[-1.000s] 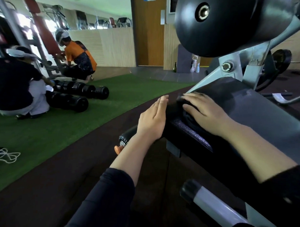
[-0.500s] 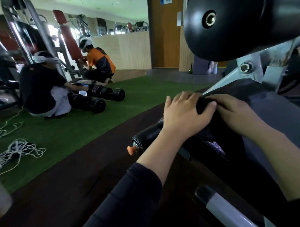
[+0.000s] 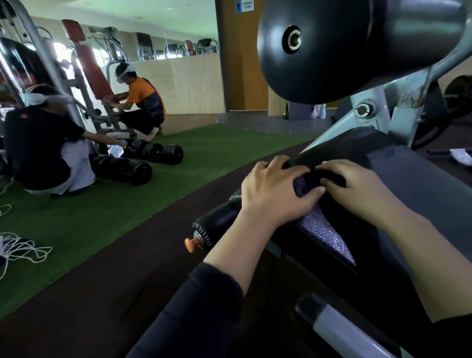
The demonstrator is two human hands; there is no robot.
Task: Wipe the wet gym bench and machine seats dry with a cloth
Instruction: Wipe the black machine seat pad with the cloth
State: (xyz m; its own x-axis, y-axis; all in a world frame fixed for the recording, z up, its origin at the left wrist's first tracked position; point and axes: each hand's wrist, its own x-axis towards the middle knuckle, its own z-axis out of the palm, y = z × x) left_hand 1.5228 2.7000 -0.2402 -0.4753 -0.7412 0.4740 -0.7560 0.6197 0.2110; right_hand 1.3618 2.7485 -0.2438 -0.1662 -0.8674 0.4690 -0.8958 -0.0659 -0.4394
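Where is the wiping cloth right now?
The dark cloth sits mid-frame on the near end of the black bench pad, bunched between the left hand and right hand, under the big black roller.

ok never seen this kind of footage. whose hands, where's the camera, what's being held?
There is no robot here. A person wears one wide-angle camera on the head, looking forward and down, so the two arms at the bottom are their own. The left hand and right hand meet on a dark cloth, both with fingers curled on it, at the near end of a black padded seat of a gym machine. The big black shape above is a roller pad on the same machine. A black handle with an orange knob sticks out below the left hand. In the background, two other people crouch by equipment on green turf.
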